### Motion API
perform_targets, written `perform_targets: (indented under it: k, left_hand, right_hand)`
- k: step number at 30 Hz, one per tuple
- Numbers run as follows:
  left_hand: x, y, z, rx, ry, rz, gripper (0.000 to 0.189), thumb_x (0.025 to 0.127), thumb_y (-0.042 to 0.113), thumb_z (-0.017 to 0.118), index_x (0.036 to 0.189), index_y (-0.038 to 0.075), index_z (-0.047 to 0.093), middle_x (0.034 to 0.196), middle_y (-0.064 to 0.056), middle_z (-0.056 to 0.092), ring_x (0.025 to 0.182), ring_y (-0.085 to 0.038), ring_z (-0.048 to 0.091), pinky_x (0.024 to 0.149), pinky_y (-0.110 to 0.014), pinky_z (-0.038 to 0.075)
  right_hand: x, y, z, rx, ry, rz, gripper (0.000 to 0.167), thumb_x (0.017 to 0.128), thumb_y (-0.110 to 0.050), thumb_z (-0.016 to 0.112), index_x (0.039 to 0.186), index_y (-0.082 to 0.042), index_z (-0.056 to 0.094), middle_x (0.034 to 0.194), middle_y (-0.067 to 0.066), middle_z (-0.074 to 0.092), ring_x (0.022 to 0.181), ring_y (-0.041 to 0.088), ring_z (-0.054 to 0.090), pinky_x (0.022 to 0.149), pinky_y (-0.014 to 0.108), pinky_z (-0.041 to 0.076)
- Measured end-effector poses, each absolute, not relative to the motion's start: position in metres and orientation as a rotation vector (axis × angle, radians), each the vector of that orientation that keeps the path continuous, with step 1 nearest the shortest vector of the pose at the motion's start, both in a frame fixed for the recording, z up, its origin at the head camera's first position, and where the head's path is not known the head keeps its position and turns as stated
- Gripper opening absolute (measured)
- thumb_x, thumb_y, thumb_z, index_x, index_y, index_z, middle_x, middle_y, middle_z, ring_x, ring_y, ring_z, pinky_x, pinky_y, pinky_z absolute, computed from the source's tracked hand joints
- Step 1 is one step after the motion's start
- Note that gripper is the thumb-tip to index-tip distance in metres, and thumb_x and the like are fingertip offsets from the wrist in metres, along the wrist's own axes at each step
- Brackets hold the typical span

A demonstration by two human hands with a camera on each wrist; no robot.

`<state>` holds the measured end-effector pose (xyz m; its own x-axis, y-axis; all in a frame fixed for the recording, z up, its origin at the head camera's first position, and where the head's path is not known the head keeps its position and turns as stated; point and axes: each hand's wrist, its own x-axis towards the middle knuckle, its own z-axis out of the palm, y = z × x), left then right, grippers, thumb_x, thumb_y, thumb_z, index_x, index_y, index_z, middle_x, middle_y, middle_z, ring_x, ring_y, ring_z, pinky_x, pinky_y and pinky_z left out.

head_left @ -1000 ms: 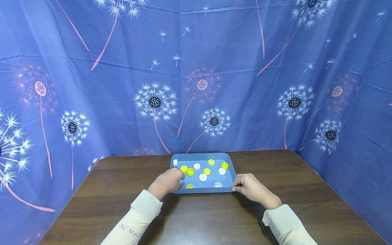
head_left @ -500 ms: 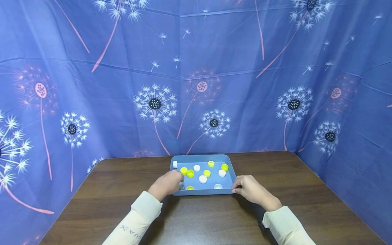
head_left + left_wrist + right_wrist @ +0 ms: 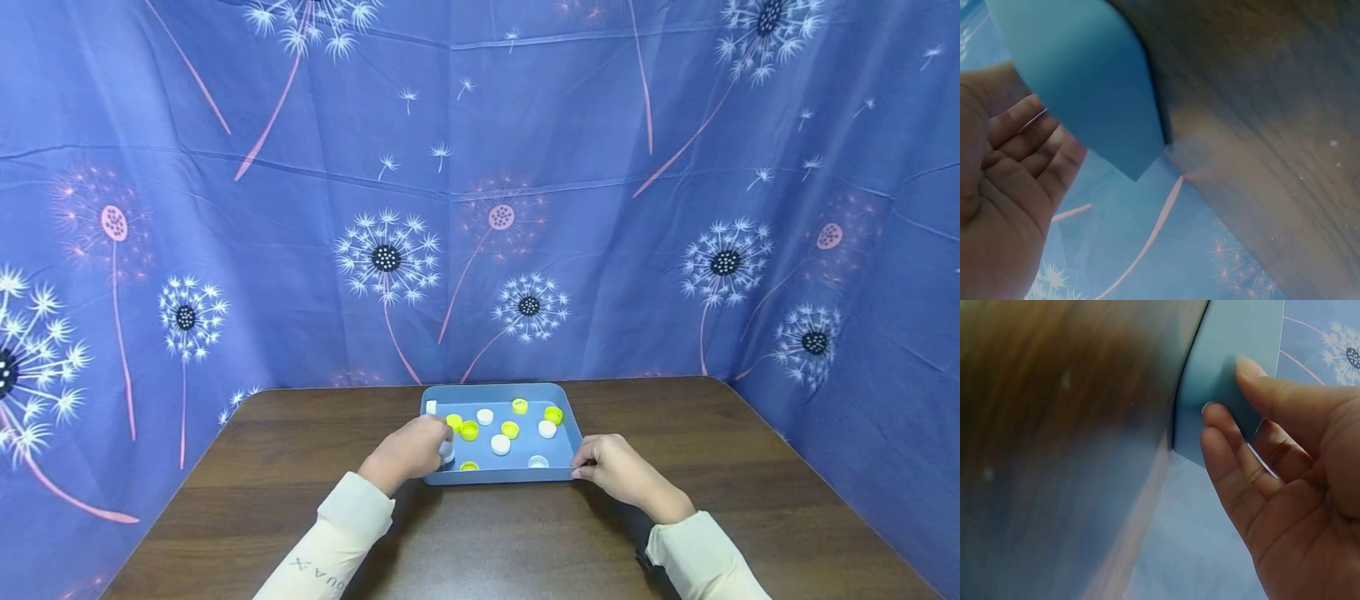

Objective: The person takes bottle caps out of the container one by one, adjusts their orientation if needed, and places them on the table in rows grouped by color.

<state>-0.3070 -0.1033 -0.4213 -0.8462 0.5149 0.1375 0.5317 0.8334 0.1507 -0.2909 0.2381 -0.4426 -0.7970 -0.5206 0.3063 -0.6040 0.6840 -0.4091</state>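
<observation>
While the right hand [image 3: 618, 472] pinches the blue tray [image 3: 501, 477] at its 4 o'clock corner, the left hand [image 3: 408, 450] reaches over the wall near 8 o'clock (hub: tray centre; 12 points away from the person).

Right fingers: closed on the tray wall, thumb against its outer face, other visible fingers bent. Left fingers: bent over the rim, tips hidden by the wall in the left wrist view; cannot tell how far apart they are or whether they have hold of anything. Whitish cap [image 3: 447, 453] just beside them, partly covered.

Tray sits on the wood-grain desk [image 3: 480, 542], near its 12 o'clock edge. Contents, scattered: yellow pair at 9, left cap [image 3: 453, 422] beside right cap [image 3: 468, 431]; small white cap [image 3: 431, 407] in the 10 o'clock corner; translucent cap [image 3: 538, 462] at 5; thick white cap [image 3: 500, 445] near the hub.

Backdrop: blue dandelion-print cloth [image 3: 615, 317].
</observation>
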Motion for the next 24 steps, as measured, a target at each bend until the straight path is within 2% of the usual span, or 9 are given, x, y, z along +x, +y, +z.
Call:
perform_targets:
  k: [4,8,14,19,24]
  left_hand:
    - [-0.305,-0.108,-0.418,-0.901,-2.798,-0.360,0.026,0.080,-0.001,0.074,0.106,0.002,0.074,0.102,-0.007,0.070,0.092,-0.019,0.066,0.085,-0.036,0.056]
    - [-0.301,-0.112,-0.413,-0.964,-2.696,-0.436,0.032,0.082,0.001,0.073,0.113,0.002,0.071,0.109,-0.007,0.068,0.101,-0.022,0.065,0.090,-0.037,0.054]
    - [-0.290,-0.118,-0.409,-1.015,-2.611,-0.576,0.031,0.085,0.005,0.072,0.116,0.008,0.072,0.106,-0.001,0.064,0.093,-0.015,0.061,0.082,-0.032,0.054]
    - [-0.279,-0.122,-0.406,-1.014,-2.594,-0.667,0.025,0.084,0.006,0.071,0.109,0.010,0.073,0.099,0.004,0.060,0.089,-0.015,0.059,0.078,-0.030,0.053]
    - [-0.269,-0.126,-0.405,-1.061,-2.535,-0.745,0.022,0.080,0.002,0.070,0.100,0.010,0.066,0.091,0.005,0.059,0.083,-0.017,0.058,0.072,-0.027,0.051]
  right_hand:
    - [-0.290,0.237,-0.444,0.900,-2.727,0.730,0.011,0.080,0.000,0.078,0.077,-0.011,0.077,0.075,-0.013,0.064,0.071,-0.001,0.056,0.063,0.023,0.052]
    - [-0.289,0.236,-0.445,0.873,-2.730,0.693,0.011,0.079,-0.001,0.079,0.076,-0.011,0.077,0.075,-0.014,0.065,0.071,-0.001,0.057,0.063,0.024,0.053]
    - [-0.289,0.235,-0.445,0.869,-2.717,0.661,0.008,0.078,-0.003,0.081,0.076,-0.010,0.078,0.075,-0.013,0.066,0.073,0.001,0.060,0.065,0.024,0.054]
    - [-0.290,0.234,-0.445,0.853,-2.717,0.650,0.009,0.079,-0.002,0.080,0.077,-0.010,0.078,0.075,-0.012,0.067,0.073,0.002,0.061,0.065,0.024,0.054]
    - [-0.290,0.231,-0.443,0.834,-2.719,0.635,0.009,0.079,-0.001,0.080,0.077,-0.010,0.078,0.075,-0.012,0.068,0.074,0.002,0.061,0.066,0.025,0.055]
